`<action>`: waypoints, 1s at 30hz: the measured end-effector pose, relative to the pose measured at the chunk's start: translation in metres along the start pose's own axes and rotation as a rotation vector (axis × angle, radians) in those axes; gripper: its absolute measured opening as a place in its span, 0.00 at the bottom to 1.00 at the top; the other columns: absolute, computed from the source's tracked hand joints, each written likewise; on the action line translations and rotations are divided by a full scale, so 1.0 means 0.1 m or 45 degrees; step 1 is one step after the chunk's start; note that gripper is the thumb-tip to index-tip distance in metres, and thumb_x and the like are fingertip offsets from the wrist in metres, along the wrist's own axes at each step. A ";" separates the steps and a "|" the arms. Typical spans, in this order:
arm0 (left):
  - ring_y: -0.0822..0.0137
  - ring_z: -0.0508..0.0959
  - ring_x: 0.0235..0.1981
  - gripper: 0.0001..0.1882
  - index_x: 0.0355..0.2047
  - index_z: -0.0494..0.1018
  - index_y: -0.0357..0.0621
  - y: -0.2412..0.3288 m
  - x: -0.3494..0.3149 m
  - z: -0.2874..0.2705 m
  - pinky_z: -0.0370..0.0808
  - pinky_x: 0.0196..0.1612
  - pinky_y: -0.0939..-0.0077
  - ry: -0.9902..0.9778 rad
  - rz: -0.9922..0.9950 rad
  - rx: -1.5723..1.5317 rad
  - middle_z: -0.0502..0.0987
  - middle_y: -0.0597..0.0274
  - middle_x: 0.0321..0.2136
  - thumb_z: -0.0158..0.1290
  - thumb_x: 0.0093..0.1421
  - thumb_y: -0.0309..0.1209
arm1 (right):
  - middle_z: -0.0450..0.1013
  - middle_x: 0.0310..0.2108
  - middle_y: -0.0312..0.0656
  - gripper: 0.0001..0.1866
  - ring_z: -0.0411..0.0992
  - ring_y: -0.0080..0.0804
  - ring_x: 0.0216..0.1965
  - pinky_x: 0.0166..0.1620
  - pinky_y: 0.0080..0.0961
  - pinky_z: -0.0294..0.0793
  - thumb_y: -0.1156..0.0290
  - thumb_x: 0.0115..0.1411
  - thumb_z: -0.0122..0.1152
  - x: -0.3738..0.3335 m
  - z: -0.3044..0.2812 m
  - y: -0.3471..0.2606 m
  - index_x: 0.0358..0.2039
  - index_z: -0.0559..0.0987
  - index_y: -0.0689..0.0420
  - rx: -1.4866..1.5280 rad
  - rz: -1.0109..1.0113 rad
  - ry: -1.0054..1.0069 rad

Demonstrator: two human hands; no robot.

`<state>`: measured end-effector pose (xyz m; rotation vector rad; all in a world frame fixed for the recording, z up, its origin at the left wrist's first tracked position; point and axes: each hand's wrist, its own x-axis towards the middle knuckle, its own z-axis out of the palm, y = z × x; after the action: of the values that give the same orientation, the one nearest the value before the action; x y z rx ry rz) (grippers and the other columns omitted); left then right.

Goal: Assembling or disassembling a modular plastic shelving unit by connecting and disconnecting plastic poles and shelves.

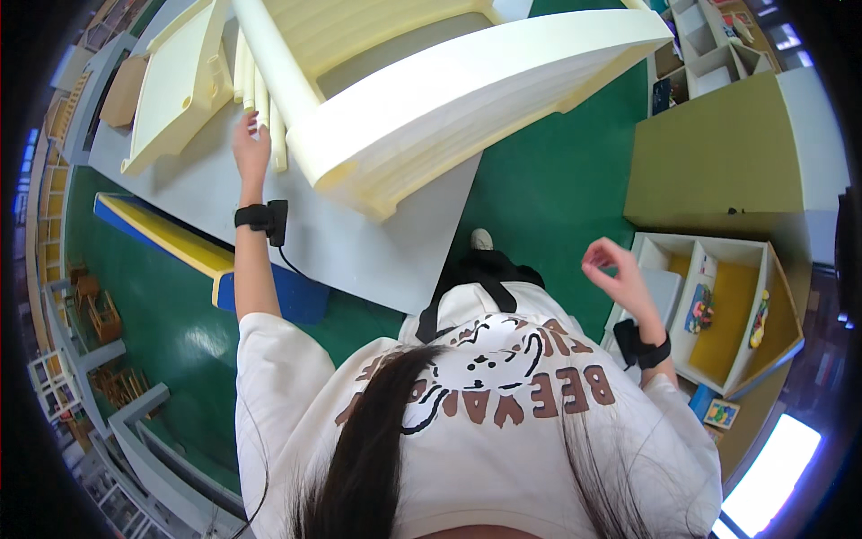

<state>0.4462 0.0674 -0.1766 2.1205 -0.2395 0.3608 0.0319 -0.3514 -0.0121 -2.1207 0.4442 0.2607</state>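
My left hand [250, 148] reaches forward over the grey table, fingers apart. Its fingertips are at the near ends of several cream plastic tubes [279, 148], which lie side by side; whether they press on one is too small to tell. Right of them stands a large cream plastic frame [485, 81] with a curved side panel and a round post. A flat cream plastic panel [175, 94] with a raised edge lies to the left of the tubes. My right hand [612, 271] hangs in the air over the green floor, fingers loosely curled in towards the thumb, with nothing visible in it.
Beneath the parts is the grey table [386, 256]. A blue and yellow panel [166, 238] leans along its left side. A low white shelf [687, 278] with small toys stands at the right, beside an olive cabinet [718, 153]. Small wooden chairs [101, 310] are far left.
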 end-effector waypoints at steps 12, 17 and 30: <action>0.64 0.72 0.35 0.07 0.30 0.70 0.33 2.57 -0.23 -0.87 0.67 0.38 0.79 -0.012 1.091 0.149 0.72 0.55 0.31 0.45 0.49 0.19 | 0.67 0.30 0.41 0.22 0.65 0.39 0.32 0.35 0.27 0.64 0.64 0.34 0.66 0.77 0.10 -1.76 0.30 0.70 0.59 -0.778 -1.559 0.097; 0.60 0.69 0.27 0.08 0.19 0.68 0.36 2.76 0.06 -0.66 0.64 0.33 0.71 -0.431 1.123 -0.040 0.69 0.56 0.22 0.48 0.44 0.30 | 0.68 0.28 0.37 0.28 0.67 0.33 0.31 0.33 0.25 0.65 0.50 0.32 0.65 1.33 0.64 -2.36 0.27 0.69 0.58 -1.020 -1.825 0.648; 0.57 0.64 0.11 0.12 0.03 0.56 0.45 3.00 -0.19 -0.57 0.61 0.16 0.68 -0.653 1.432 0.178 0.60 0.59 0.06 0.43 0.35 0.34 | 0.65 0.21 0.40 0.29 0.66 0.38 0.25 0.28 0.27 0.66 0.49 0.32 0.65 1.21 0.62 -2.34 0.24 0.65 0.59 -0.784 -1.644 0.102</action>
<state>0.3271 -0.0461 0.0809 1.9812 -1.7613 0.4572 0.2372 -0.2071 0.0884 -2.5452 -1.1048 -0.4966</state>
